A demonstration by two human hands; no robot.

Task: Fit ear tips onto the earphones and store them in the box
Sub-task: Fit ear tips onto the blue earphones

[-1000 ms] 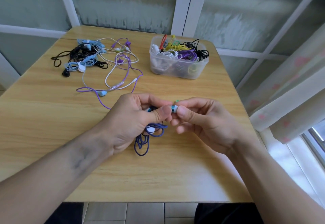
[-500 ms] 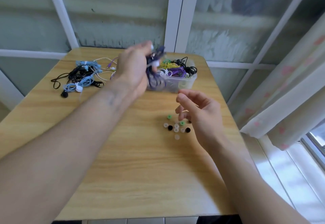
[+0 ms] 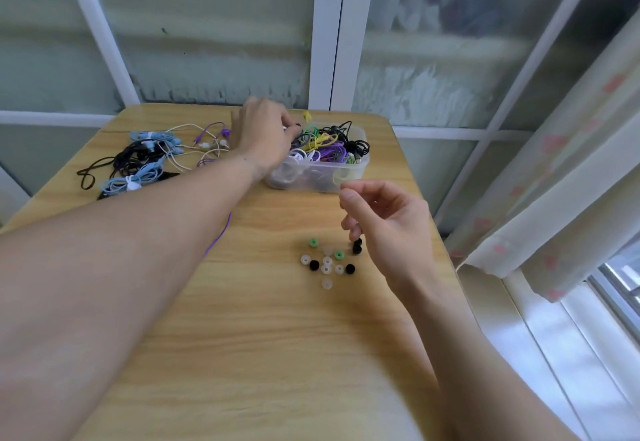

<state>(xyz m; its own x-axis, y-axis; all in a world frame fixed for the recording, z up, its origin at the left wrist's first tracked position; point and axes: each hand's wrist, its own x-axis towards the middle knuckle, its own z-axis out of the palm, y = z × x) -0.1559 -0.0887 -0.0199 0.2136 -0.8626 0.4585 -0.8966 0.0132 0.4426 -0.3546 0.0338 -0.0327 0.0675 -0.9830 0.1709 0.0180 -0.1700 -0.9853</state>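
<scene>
Head view, left hand [image 3: 265,135] reaching over the near-left corner of the box [image 3: 349,172], fingers curled among the earphones [image 3: 322,146] inside, grip not clear, right hand [image 3: 388,229] loosely curled, holding nothing, just above loose ear tips [image 3: 327,262] on the table [image 3: 242,336].

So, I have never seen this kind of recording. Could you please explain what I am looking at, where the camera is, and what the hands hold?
A camera worn on the person's head looks down at a light wooden table. The left hand reaches over a clear plastic box full of coiled earphones; what it grips is hidden. The right hand hovers, loosely curled and empty, above small green, black and clear ear tips. More blue, black and purple earphones lie on the table's far left.
</scene>
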